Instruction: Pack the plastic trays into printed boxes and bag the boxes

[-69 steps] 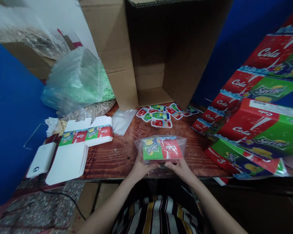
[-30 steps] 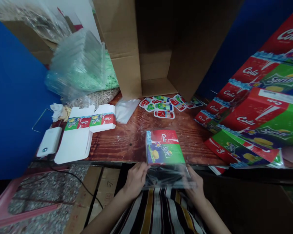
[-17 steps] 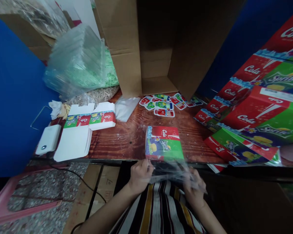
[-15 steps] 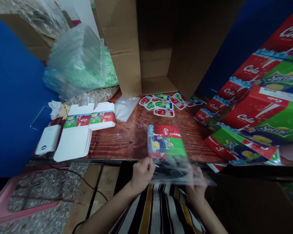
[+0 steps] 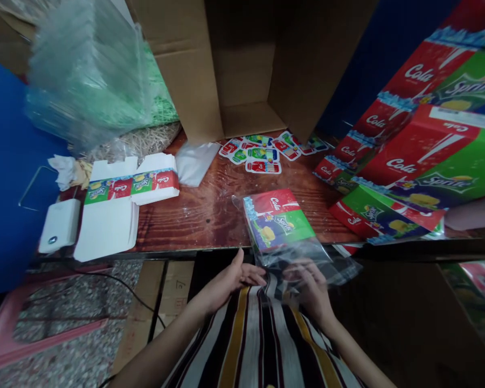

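Observation:
A small Cola and Sprite printed box lies inside a clear plastic bag at the table's front edge. The bag's loose end hangs over the edge toward my striped shirt. My left hand is open beside the bag's lower left, thumb raised and fingers apart, holding nothing. My right hand shows through the loose film, its fingers stretched leftward and slightly bent. The film covers part of those fingers.
Flat white printed cartons and a white device lie on the left. Bottle-shaped cutouts are spread before a tall cardboard box. Stacked Cola and Sprite boxes stand on the right, with another person's arm beside them.
My left hand has let go of the bag and opened. My right fingers have moved left under the loose film. The bagged box has turned slightly, and the view has shifted.

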Action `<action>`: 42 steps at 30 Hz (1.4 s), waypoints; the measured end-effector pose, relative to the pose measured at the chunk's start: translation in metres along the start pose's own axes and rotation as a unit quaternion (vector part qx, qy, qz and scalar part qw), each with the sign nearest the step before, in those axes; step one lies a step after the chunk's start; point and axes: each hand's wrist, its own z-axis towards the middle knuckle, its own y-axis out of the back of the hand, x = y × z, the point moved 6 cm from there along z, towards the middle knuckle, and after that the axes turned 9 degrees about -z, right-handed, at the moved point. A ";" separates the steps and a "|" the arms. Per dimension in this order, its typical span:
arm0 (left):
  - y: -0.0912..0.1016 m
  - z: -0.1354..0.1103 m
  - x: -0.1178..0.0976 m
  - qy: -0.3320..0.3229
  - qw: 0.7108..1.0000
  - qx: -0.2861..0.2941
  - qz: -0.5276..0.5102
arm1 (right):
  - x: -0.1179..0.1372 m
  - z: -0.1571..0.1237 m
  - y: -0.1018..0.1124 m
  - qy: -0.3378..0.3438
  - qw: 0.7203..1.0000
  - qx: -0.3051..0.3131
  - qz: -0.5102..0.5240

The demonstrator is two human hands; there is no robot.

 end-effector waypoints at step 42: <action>-0.042 0.004 0.001 -0.034 0.986 0.124 -0.105 | 0.058 -0.026 -0.039 0.171 0.956 0.233 -0.057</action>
